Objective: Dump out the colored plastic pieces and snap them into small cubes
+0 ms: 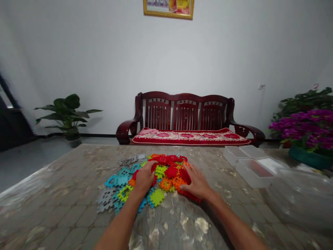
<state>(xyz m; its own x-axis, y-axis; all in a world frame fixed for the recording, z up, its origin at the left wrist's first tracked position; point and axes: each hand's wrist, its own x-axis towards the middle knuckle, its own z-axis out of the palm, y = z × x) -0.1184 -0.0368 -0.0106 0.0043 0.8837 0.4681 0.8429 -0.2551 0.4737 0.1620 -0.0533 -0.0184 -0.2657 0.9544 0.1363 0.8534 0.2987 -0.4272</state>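
A heap of flat plastic gear-shaped pieces in several colours lies in the middle of the table. My left hand (145,177) rests on the heap's left-centre part, fingers apart and curved over red pieces, some fingertips hidden. On the right edge of the heap, my right hand (197,181) lies with thumb and fingers spread, touching red and orange pieces. Between the hands are a red gear piece (171,172), an orange gear piece (165,184) and, nearer me, a lime green gear piece (157,197). Blue pieces (123,179) and grey pieces (105,199) spread out to the left.
Clear plastic boxes (253,173) and a larger transparent container (301,198) stand on the table's right side, beside purple flowers (309,128) in a green pot (308,157). Beyond the patterned table (70,180) are a wooden bench (186,113) and a potted plant (69,113).
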